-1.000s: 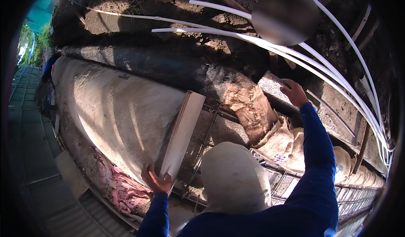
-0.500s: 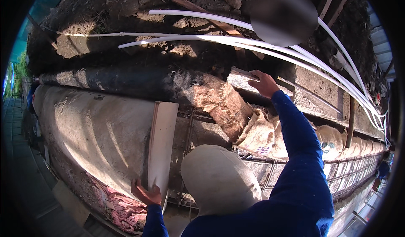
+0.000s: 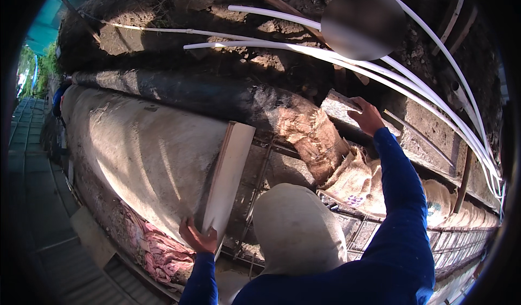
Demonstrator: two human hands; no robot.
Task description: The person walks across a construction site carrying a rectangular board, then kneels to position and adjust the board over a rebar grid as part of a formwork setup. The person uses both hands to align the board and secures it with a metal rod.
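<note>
My left hand [image 3: 199, 236] is at the lower end of a long pale board [image 3: 232, 166], its fingers and thumb astride the board's left edge. This board stands against the end of a large, curved, dusty beige surface [image 3: 130, 136]. At the upper right, my right hand [image 3: 367, 116] grips a weathered grey beam [image 3: 339, 107], fingers over its top and thumb on its near face. Below that beam lies a dark pipe [image 3: 201, 96] whose right part is wrapped in brown burlap [image 3: 309, 131]. A rounded form in grey cloth [image 3: 298, 229] hides what lies between my arms.
Several white plastic pipes [image 3: 304, 48] arch across the top over rough soil. A ribbed steel bar [image 3: 418, 136] lies right of the beam. A rebar grid [image 3: 450, 240] runs along the lower right. Crumpled pinkish cloth [image 3: 163, 256] lies at lower left. A blurred disc covers part of the top.
My view has shifted and turned slightly, so the surroundings appear farther right. Both hands remain at the same places on the board and the grey beam.
</note>
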